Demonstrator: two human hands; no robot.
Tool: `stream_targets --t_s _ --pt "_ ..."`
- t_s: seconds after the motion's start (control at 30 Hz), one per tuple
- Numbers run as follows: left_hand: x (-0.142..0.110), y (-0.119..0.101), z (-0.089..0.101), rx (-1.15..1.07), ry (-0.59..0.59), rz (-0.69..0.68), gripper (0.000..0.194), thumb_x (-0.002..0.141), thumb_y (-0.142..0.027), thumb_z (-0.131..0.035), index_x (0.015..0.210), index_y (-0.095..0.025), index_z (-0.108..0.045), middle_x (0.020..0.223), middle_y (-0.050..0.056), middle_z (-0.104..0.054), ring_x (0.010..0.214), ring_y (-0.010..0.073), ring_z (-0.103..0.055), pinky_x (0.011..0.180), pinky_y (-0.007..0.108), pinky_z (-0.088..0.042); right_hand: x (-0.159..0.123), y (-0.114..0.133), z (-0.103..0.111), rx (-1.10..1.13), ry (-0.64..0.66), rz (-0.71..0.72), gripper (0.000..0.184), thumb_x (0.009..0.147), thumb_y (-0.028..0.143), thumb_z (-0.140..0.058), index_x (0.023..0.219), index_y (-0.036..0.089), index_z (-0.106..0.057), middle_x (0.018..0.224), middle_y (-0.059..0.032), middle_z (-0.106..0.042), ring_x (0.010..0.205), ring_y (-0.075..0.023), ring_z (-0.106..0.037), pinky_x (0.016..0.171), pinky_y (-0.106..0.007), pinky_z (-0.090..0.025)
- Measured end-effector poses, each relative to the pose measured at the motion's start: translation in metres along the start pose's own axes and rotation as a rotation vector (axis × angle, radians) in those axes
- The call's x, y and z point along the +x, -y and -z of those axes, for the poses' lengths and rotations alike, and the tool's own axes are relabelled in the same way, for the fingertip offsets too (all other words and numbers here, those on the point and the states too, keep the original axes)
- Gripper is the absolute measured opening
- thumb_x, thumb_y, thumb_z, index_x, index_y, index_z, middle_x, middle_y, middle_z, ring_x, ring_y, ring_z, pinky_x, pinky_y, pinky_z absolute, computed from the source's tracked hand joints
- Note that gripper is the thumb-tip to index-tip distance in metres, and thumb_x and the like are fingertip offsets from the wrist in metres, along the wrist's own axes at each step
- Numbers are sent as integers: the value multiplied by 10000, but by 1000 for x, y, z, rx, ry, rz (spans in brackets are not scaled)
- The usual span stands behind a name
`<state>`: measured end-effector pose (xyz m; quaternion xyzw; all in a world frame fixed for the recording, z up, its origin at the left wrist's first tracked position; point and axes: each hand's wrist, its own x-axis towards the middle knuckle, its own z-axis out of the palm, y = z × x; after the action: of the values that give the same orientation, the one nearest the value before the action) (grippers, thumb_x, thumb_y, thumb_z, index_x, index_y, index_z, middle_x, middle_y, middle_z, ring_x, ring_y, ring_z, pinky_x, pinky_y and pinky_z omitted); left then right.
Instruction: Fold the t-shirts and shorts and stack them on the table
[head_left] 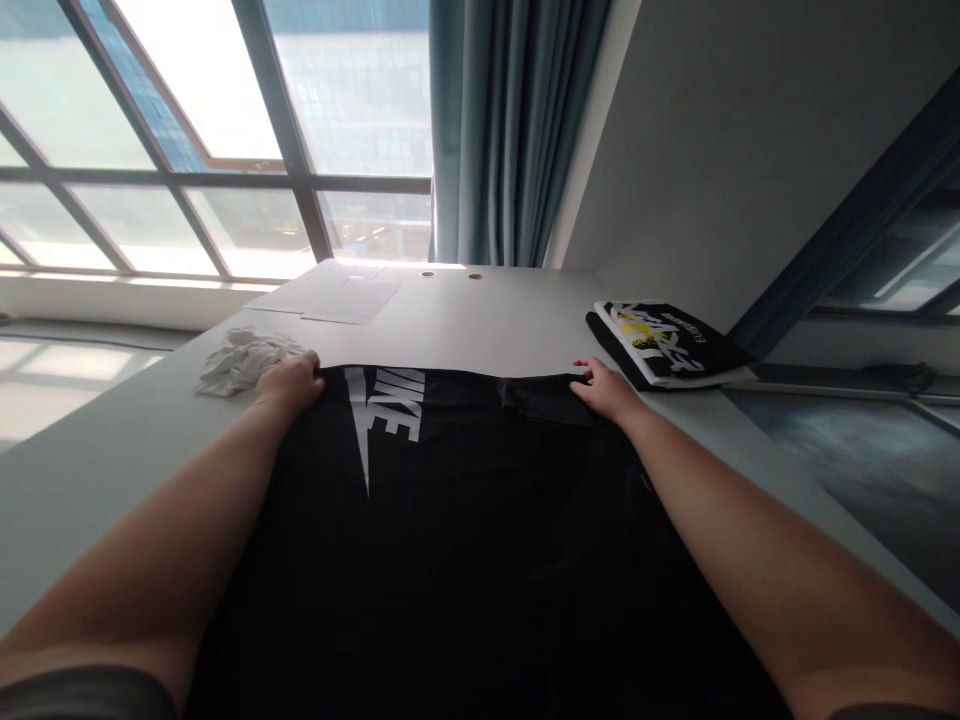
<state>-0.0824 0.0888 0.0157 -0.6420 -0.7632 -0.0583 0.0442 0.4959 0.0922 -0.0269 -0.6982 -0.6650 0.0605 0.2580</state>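
A black garment [465,520] with a white printed logo lies spread on the grey table [465,320], reaching from my body to the middle of the table. My left hand [289,382] is closed on its far left corner. My right hand [606,388] pinches its far right corner, where a bit of fabric is folded over. Both arms stretch forward along the garment's sides.
A crumpled white cloth [244,360] lies just left of my left hand. A folded black garment with yellow and white print [664,340] sits at the right by the wall. Sheets of paper [345,298] lie at the table's far side, below the window and curtain [510,130].
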Motion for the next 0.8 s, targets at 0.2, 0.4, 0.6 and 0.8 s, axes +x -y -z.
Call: stream_targets --t_s 0.2,0.4,0.6,0.8 --pt "-8 -2 4 -64 -130 -24 381 852 -287 -601 1221 -229 -680 1339 146 -659 1184 372 -641 971 466 -523 -1 6 2 -81 -54 86 212 803 295 -656 974 204 -742 1072 -110 -709 1024 -262 -648 1025 -388 -489" --pt "-7 5 1 -139 -239 28 344 876 -311 -561 1176 -207 -696 1266 151 -681 1130 359 -656 966 446 -528 -9 13 11 129 -143 74 195 836 342 -623 986 219 -647 967 -78 -712 871 -234 -643 839 -341 -514" --pt "-1 13 -4 -230 -251 103 365 870 -334 -563 1184 -203 -695 1114 156 -737 1064 373 -680 929 462 -536 -11 10 18 328 -100 124 354 795 378 -662 1102 204 -685 992 -59 -718 840 -192 -633 815 -317 -516" --pt "1 13 -7 -238 -256 122 369 866 -356 -568 1179 -205 -693 1092 150 -736 1052 373 -681 923 466 -536 -6 3 18 280 -87 -1 336 818 421 -655 1026 180 -760 878 -64 -734 770 -196 -642 778 -329 -525"
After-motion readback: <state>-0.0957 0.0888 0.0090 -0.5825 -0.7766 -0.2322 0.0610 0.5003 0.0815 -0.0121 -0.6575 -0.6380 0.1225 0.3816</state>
